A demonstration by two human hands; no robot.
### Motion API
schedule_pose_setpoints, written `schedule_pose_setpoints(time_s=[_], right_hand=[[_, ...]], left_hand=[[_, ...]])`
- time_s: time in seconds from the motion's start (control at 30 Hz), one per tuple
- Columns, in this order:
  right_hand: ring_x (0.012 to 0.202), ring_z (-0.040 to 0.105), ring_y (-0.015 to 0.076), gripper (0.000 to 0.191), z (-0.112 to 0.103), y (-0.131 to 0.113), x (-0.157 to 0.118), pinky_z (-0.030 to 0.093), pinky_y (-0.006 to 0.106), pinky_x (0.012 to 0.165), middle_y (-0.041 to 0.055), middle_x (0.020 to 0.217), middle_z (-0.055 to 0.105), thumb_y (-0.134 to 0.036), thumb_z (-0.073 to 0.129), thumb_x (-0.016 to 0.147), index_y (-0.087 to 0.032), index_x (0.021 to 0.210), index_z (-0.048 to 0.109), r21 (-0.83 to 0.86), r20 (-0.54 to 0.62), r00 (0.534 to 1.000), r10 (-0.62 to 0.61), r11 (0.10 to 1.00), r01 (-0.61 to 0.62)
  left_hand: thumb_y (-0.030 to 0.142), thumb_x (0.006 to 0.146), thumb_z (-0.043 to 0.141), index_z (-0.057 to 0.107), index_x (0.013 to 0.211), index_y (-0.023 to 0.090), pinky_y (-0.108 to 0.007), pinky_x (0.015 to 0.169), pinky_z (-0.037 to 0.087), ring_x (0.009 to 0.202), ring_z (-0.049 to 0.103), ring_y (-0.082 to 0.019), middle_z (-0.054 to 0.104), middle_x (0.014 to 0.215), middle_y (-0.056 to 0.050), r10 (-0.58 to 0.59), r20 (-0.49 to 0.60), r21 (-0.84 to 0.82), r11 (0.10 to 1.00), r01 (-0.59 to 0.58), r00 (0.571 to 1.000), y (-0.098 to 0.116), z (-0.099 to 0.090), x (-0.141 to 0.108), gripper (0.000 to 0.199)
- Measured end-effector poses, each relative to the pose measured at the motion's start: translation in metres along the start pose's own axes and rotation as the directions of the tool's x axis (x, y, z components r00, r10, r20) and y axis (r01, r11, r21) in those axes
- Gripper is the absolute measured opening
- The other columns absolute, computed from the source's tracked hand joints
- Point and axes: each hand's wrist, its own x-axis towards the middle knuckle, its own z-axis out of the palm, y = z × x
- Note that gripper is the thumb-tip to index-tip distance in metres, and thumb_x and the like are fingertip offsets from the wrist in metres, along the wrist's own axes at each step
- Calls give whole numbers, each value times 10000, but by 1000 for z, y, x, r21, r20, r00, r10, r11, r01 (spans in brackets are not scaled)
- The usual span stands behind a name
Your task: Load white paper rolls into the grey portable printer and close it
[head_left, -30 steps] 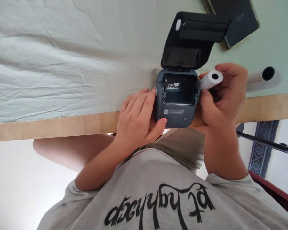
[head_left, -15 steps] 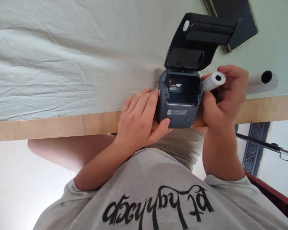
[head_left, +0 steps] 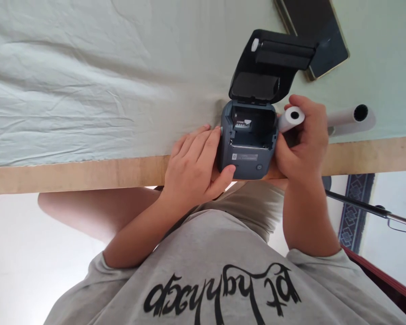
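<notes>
Pale-green fabric cloth [head_left: 88, 81] is running wide leftward above wooden table edge [head_left: 88, 175]. Left hand [head_left: 192, 167] is lying flat, thumb spread, against dark-grey boxy plastic printer [head_left: 246, 164], lid open. Right hand [head_left: 303, 144] is pinching white cylindrical paper roll [head_left: 286, 122] beside printer, long axis slanting, hollow end facing up and right.

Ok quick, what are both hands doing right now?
Left hand: open, resting against the side of the grey machine.
Right hand: closed around a white roll, beside the machine.
</notes>
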Motion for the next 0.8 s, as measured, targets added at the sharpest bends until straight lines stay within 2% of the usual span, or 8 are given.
schedule_pose_setpoints(time_s=[0.2,0.37,0.5,0.6,0.7,0.8], right_hand=[[1060,634,258,556,3,2,1,586,467,932,86,1145,616,-293,620,924,-380,1470,562,48,-42,999,-21,999,23],[927,649,196,591,8,16,-4,599,418,842,26,1114,612,-448,646,917,-446,1493,515,147,-98,995,-19,988,34],[963,713,191,486,4,9,-2,619,381,816,19,1146,680,-453,734,899,-418,1366,603,250,-210,978,-1,967,54],[990,739,214,370,-5,-11,5,616,386,785,17,1097,722,-391,791,857,-337,1201,666,226,-274,959,-74,964,139],[1038,754,233,266,-11,-32,15,615,422,845,12,1087,752,-304,779,858,-284,1098,667,177,-178,972,-155,966,187],[1046,762,230,186,-11,-41,25,611,451,900,-13,1109,776,-269,733,880,-295,1051,665,36,-19,992,-126,991,127]], left_hand=[[494,1045,436,547,1464,66,-472,1135,474,1369,634,-352,689,1398,-218,3,4,-22,1000,-3,1000,0,0,0,609],[526,1051,397,538,1486,89,-477,1158,462,1382,623,-347,680,1420,-211,-12,13,-32,999,13,1000,0,1,-1,632],[539,1065,362,565,1453,45,-482,1154,462,1366,631,-349,683,1409,-232,-13,1,-11,1000,13,1000,1,3,-3,660],[547,1074,341,569,1450,35,-473,1148,460,1373,628,-346,689,1402,-232,-1,-6,7,1000,1,1000,1,4,-3,675],[547,1077,336,574,1441,28,-461,1132,464,1362,638,-344,700,1377,-234,8,-14,22,1000,-8,1000,0,4,-3,677],[538,1073,358,565,1452,44,-469,1140,463,1367,633,-343,693,1393,-228,1,-4,3,1000,-1,1000,-1,3,-3,655]])
